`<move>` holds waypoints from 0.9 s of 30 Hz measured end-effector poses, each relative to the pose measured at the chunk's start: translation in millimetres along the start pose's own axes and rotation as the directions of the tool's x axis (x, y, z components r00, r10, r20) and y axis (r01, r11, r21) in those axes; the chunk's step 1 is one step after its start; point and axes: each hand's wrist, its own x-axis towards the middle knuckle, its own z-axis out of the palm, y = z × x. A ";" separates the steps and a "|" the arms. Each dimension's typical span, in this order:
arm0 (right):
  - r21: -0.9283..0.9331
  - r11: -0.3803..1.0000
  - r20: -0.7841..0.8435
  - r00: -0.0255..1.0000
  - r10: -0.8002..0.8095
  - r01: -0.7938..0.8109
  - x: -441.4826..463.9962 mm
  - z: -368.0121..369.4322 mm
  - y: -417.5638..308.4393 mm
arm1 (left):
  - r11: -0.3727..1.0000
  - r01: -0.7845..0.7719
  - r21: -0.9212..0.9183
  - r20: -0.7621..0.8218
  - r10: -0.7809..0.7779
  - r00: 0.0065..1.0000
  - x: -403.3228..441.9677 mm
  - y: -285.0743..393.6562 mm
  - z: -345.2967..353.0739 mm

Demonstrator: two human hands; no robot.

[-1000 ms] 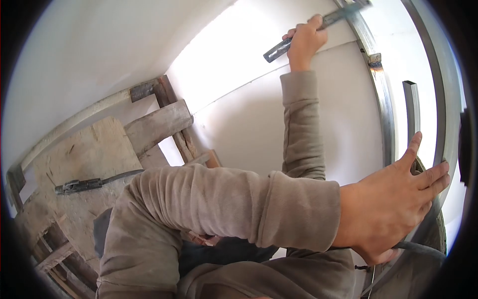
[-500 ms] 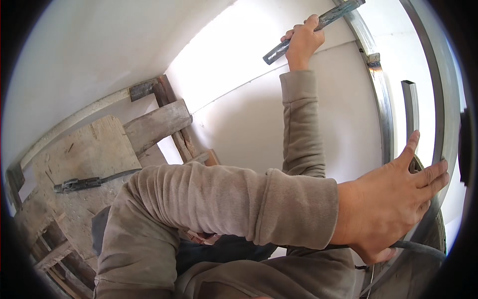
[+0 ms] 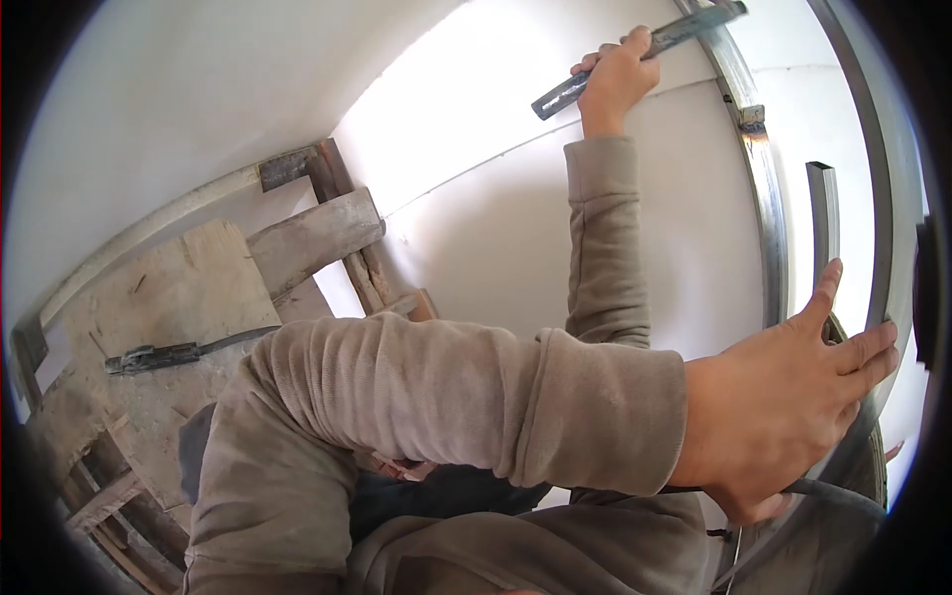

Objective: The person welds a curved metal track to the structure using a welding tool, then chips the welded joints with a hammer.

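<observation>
My left arm crosses the view from the left, and my left hand point(image 3: 783, 407) lies with spread fingers against the curved metal frame point(image 3: 881, 208) at the right. One fingertip is near the lower end of a short upright square tube point(image 3: 824, 213). Higher up, my right hand point(image 3: 617, 81) is closed around the middle of a dark metal bar point(image 3: 694, 30), held slanted with its right end higher. Beyond that end runs a shiny metal upright point(image 3: 759, 174) with a small discoloured block on it. The palm side of my left hand is hidden.
On a worn wooden board point(image 3: 169, 288) at the left lies a dark clamp-like tool point(image 3: 154, 357) with a cable. Wooden beams point(image 3: 315, 243) stand behind it. A dark cable point(image 3: 838, 496) passes below my left hand. White wall panels point(image 3: 476, 258) form the background.
My right hand and the bar have shifted slightly right since half a second ago. My left hand keeps its place on the frame. The whole view has moved a little.
</observation>
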 end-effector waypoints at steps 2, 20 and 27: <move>0.004 0.999 -0.028 0.998 -0.053 0.053 0.8 -1.3 -0.8 | 1.000 0.001 0.009 -0.001 -0.001 1.000 0.6 -1.1 -1.7; -0.130 0.991 0.008 0.999 -0.042 0.042 16.1 6.4 -2.9 | 1.000 0.010 0.009 0.026 -0.010 1.000 0.6 3.0 -2.6; -0.128 0.992 0.007 1.000 -0.013 0.014 17.3 7.3 -10.0 | 1.000 0.008 0.017 0.030 -0.009 1.000 -0.5 4.1 -7.8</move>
